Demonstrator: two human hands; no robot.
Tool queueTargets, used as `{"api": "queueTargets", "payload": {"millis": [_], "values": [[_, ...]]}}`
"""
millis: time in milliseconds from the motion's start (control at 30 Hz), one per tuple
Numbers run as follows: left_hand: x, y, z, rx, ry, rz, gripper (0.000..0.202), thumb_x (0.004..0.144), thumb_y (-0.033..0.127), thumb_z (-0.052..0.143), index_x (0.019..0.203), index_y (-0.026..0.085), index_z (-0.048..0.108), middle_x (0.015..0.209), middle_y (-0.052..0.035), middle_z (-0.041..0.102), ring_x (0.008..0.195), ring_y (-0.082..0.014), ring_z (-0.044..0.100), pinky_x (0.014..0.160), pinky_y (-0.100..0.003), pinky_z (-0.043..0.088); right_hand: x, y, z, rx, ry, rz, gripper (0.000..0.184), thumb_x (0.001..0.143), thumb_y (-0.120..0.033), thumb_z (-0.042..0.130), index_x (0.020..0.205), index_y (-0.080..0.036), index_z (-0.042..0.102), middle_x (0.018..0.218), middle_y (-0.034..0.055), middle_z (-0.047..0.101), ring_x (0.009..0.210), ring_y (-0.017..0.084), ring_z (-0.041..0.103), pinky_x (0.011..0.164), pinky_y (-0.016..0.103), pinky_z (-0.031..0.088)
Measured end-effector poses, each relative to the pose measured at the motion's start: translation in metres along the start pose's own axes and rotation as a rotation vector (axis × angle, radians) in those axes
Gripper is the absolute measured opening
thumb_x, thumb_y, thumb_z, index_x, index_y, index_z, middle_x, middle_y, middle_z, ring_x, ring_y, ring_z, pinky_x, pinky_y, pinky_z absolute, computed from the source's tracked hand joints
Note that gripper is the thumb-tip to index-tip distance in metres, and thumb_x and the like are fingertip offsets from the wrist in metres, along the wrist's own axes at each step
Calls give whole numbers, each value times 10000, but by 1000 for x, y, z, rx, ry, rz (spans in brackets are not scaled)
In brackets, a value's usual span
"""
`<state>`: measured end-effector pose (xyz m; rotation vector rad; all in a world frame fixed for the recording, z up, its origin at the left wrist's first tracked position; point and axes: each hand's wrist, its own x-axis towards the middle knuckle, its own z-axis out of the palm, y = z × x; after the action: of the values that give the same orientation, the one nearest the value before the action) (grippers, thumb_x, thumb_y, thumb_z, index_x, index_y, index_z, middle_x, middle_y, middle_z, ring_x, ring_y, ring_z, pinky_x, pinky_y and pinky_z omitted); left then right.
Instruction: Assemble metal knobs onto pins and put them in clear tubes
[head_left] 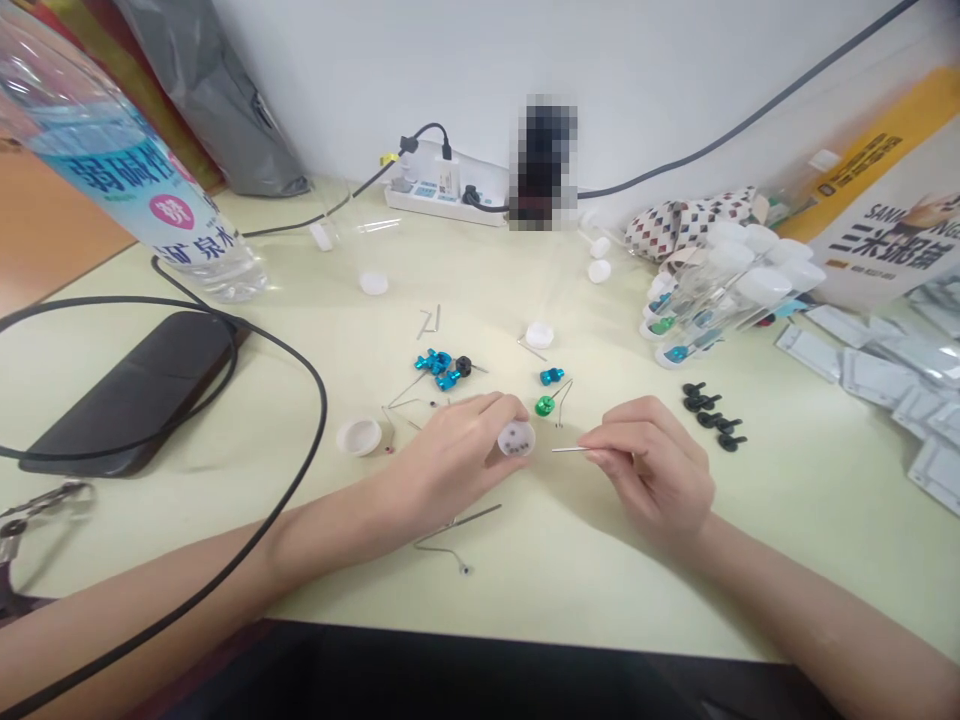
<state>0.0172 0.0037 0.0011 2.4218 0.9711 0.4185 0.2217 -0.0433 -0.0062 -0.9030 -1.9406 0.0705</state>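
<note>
The left grip is clenched on a white plastic cap with small holes in its face, held near the middle of the counter. The right grip pinches a thin steel pin, its long axis nearly level, its tip pointing left at the cap and just apart from it. Blue metal fittings and a green fitting lie beyond the cap, black plastic fittings lie beyond the right grip, capped clear tubes are heaped toward the far right corner, and a power strip sits along the far edge by the wall.
</note>
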Motion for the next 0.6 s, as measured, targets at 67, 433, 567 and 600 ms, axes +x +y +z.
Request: {"api": "queueTargets", "payload": {"millis": [67, 433, 567, 600], "values": [[-5, 7, 1, -104, -47, -2, 87, 852, 199, 507, 936, 194, 528, 878, -2, 590, 751, -145, 547, 647, -267, 412, 0, -1, -2, -7, 12, -25, 98, 855, -90, 521, 881, -143, 600, 739, 46, 541, 684, 133, 523, 541, 241, 435], [2, 0, 10, -636, -237, -10, 208, 793, 244, 637, 977, 180, 563, 933, -19, 570, 787, -128, 549, 663, -238, 469, 3, -9, -2, 51, -213, -72, 151, 863, -71, 512, 925, -150, 625, 811, 42, 613, 718, 92, 578, 593, 191, 486], [3, -1, 10, -704, -252, -35, 247, 768, 216, 665, 988, 180, 559, 931, -21, 574, 800, -136, 558, 682, -256, 480, 2, -10, -3, 2, -166, -87, 124, 835, -64, 562, 895, -137, 641, 764, 32, 613, 667, 81, 572, 577, 183, 481], [3, -1, 9, -709, -240, -37, 242, 766, 210, 665, 983, 180, 563, 929, -21, 575, 798, -136, 558, 680, -258, 481, 1, -10, -3, -10, -168, -85, 124, 827, -61, 572, 892, -140, 641, 760, 30, 616, 665, 84, 573, 574, 186, 482]]}}
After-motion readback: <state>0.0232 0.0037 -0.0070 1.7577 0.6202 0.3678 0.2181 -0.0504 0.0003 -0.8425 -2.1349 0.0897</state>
